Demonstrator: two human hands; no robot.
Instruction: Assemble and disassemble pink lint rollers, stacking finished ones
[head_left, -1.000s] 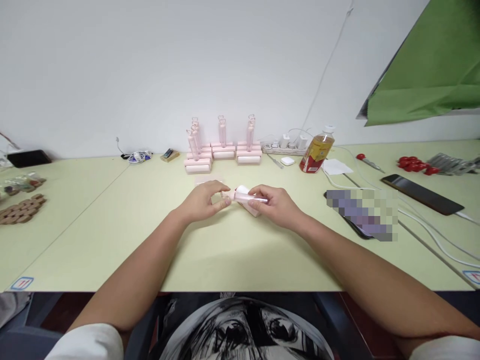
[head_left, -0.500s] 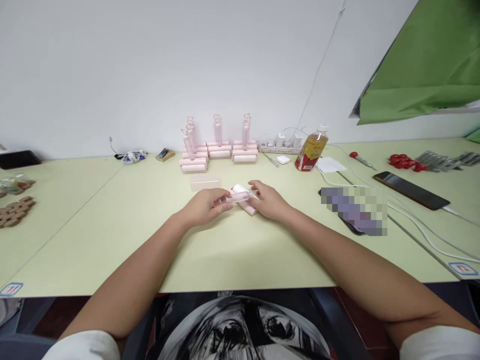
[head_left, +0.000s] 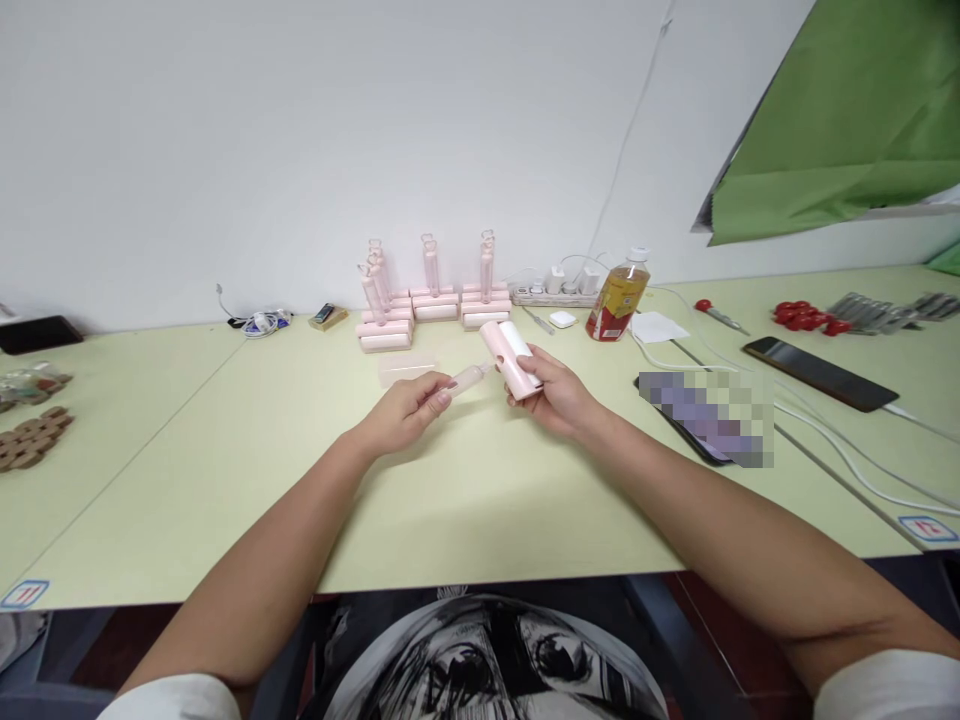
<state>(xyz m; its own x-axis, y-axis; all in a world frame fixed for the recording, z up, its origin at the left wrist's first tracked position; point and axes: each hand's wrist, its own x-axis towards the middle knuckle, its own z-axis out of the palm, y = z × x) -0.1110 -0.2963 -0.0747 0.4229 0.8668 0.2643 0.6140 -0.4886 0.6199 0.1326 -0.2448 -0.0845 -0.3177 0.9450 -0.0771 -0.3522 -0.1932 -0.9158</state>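
My left hand (head_left: 411, 408) pinches a translucent pink handle (head_left: 466, 379), its narrow end pointing right. In my right hand (head_left: 559, 392) is a pink lint roller head (head_left: 510, 358) with a white roll along one side, raised and tilted above the table. A small round hole shows in its pink side. The handle's tip is close to that hole; I cannot tell whether they touch. Beyond my left hand a clear pinkish cover (head_left: 406, 370) lies on the table. Several finished-looking lint rollers (head_left: 385, 338) with upright handles stand by the wall.
A power strip (head_left: 553, 297) and a drink bottle (head_left: 618, 300) stand at the back right. Phones (head_left: 819, 373), white cables (head_left: 840, 460) and red-handled pieces (head_left: 808, 317) lie further right. Brown blocks (head_left: 30, 438) are at far left.
My right hand has lifted the roller head off the table and turned it so its holed side faces the handle. My left hand has swung the handle's tip towards it.
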